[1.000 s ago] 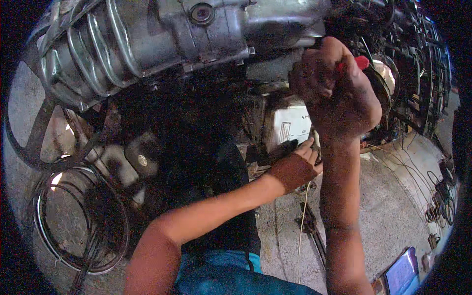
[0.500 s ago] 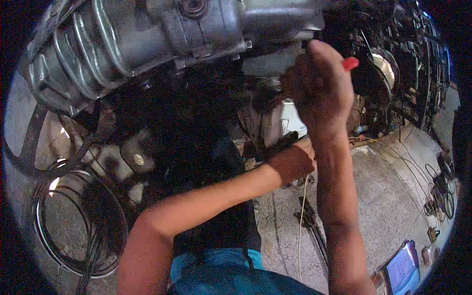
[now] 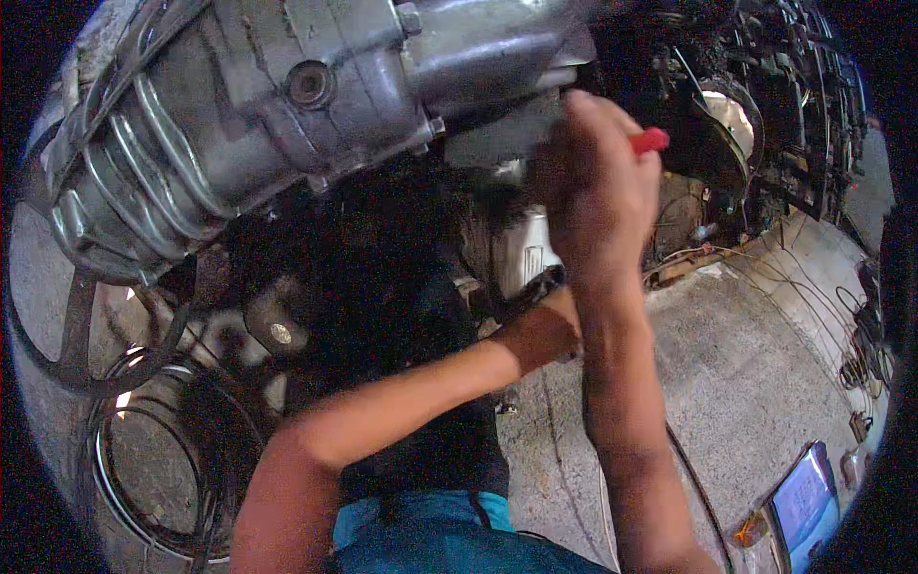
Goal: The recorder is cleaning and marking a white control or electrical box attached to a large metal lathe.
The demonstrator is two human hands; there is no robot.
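Note:
My right hand (image 3: 602, 191) is raised in the middle of the view, fingers curled closed. A short red end (image 3: 650, 142), apparently a tool's handle, sticks out on its right side; the rest is hidden in the grip. My left hand (image 3: 550, 330) reaches in from the left, below the right hand, and passes behind the right wrist. Its fingers are hidden, and a dark object (image 3: 547, 279) lies right beside it. Just beyond the hands is a white box-like part (image 3: 534, 251) with a label. A large ribbed metal housing (image 3: 354, 96) fills the upper left.
Dark machinery with a round opening (image 3: 732, 124) stands at the upper right. Thin wires (image 3: 765, 273) trail over the concrete floor (image 3: 727, 364). A phone-like screen (image 3: 803, 507) lies at the lower right. Black cable loops and a metal ring (image 3: 105, 459) sit at the lower left.
The whole view has shifted, so the metal housing sits lower and further left. My right hand and the red end appear further left, still closed. My left hand remains behind the right wrist.

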